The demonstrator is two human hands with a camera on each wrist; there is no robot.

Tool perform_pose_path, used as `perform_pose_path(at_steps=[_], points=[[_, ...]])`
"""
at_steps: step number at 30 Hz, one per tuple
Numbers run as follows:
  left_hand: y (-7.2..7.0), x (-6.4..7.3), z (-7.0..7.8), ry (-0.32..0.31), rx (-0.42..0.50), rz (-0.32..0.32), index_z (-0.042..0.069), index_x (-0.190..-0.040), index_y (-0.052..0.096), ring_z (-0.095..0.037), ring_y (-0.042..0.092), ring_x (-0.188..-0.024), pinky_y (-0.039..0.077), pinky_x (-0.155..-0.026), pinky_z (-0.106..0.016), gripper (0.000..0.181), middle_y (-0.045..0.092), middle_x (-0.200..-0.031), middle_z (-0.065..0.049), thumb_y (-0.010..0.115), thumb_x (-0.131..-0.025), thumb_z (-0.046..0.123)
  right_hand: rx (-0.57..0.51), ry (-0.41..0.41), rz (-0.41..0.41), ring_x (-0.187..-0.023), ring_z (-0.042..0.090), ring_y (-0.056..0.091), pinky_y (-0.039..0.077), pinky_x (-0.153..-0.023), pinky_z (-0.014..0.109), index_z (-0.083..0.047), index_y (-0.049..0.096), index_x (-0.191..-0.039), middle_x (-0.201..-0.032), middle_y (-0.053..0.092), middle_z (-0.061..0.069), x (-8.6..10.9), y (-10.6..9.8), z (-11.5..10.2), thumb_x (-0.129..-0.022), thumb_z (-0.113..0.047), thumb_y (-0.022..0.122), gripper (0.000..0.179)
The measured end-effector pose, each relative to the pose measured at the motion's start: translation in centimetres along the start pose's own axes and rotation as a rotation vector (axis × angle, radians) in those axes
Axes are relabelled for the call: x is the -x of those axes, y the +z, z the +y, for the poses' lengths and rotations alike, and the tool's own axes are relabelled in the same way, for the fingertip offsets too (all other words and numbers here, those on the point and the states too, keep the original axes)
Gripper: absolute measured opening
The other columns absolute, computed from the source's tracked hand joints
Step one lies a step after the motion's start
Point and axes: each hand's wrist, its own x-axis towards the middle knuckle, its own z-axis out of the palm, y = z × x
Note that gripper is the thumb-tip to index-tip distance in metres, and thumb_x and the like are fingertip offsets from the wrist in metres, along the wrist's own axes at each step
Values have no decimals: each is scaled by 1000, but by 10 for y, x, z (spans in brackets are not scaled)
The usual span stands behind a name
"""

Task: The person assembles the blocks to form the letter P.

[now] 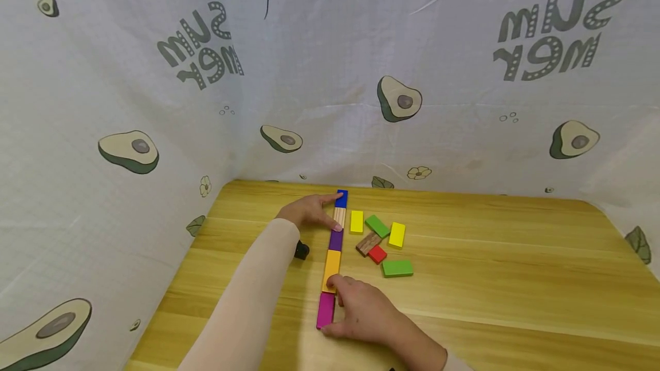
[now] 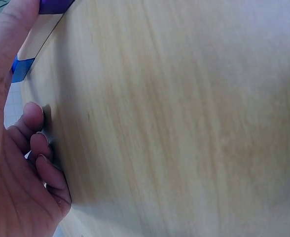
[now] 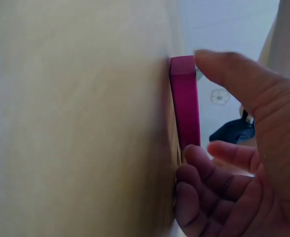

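Flat coloured blocks lie end to end in a row: a blue block [image 1: 342, 199] at the far end, then a striped wood-coloured block [image 1: 340, 216], a purple block [image 1: 336, 240], an orange block [image 1: 332, 265] and a magenta block [image 1: 325, 310] nearest me. My left hand [image 1: 308, 210] touches the row from the left, index fingertip on the blue block and thumb where striped meets purple. From the right, my right hand [image 1: 363, 308] spans the magenta block, thumb at its near end and index fingertip on the orange block. Its other fingers are curled in the right wrist view.
Right of the row lie two yellow blocks [image 1: 357, 222], two green blocks [image 1: 397, 268], a brown wood-grain block [image 1: 368, 243] and a small red block [image 1: 378, 254]. A black device [image 1: 302, 250] shows beside the left wrist. A printed white curtain [image 1: 330, 90] borders the wooden table [image 1: 515, 268].
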Motion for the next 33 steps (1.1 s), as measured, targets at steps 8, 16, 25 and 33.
perform_pose_path(at_steps=[8,16,25,33], points=[[0,-2,-1,0,-2,-3,56,-154,32,-34,27,-156,25,-124,-63,104,30,-169,-3,90,-67,59,-90,60,8,-65,4,49,41,-55,21,-11,47,-148,-77,54,-11,-8,-1,4,-87,-56,75,81],[0,-3,0,-12,-8,-8,56,-154,31,-34,27,-156,25,-124,-63,103,30,-169,-2,89,-68,59,-84,83,1,-66,5,49,41,-57,22,-12,46,-150,-75,54,-10,-10,1,4,-90,-52,74,78],[-1,-1,0,-5,-9,-6,55,-154,32,-34,27,-156,26,-124,-63,103,30,-169,-3,89,-68,59,-86,77,-2,-71,4,50,41,-61,23,-13,47,-149,-82,55,-11,-9,0,1,-91,-50,73,74],[0,-2,0,-4,-11,-7,55,-154,32,-34,27,-156,26,-124,-63,103,30,-170,-3,88,-68,60,-89,80,-10,-69,4,50,41,-60,23,-13,46,-150,-80,55,-11,-10,0,3,-91,-52,72,75]])
